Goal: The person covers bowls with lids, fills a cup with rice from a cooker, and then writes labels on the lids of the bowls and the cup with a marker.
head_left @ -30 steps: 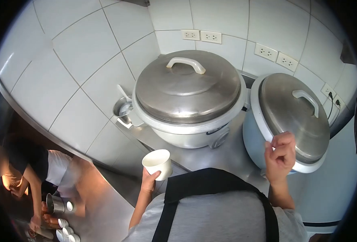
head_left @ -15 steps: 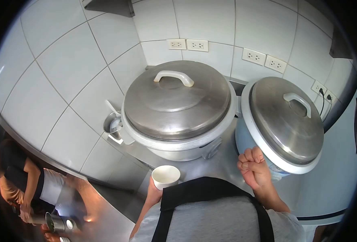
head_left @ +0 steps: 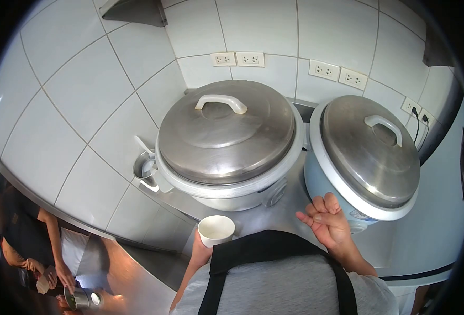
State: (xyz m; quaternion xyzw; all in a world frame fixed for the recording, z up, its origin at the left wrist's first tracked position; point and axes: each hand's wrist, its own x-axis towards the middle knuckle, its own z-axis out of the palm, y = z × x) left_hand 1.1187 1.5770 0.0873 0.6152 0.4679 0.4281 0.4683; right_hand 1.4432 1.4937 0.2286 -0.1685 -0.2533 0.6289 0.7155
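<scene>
A white paper bowl point(head_left: 216, 231), its inside showing no contents, is held upright at waist height by my left hand point(head_left: 200, 251), whose fingers wrap its left side. My right hand point(head_left: 330, 223) is raised, palm towards me, in front of the smaller rice cooker point(head_left: 321, 173). Its little finger sticks out to the left, while the other fingers curl in under the thumb; nothing shows in it. Ahead stands the big rice cooker point(head_left: 211, 202), covered by a metal lid point(head_left: 227, 136) with a white handle. The smaller cooker's metal lid point(head_left: 371, 152) is also on.
A metal cup point(head_left: 141, 167) with a white-handled utensil hangs left of the big cooker. Wall outlets point(head_left: 324, 70) line the tiles, two with plugs. At lower left, beyond the partition, another person's hand point(head_left: 64, 274) reaches to a metal pot point(head_left: 77, 299) on a steel counter.
My right hand has gone from a fist to having its little finger stretched out. The view has shifted slightly. The other person's hand has moved to the pot.
</scene>
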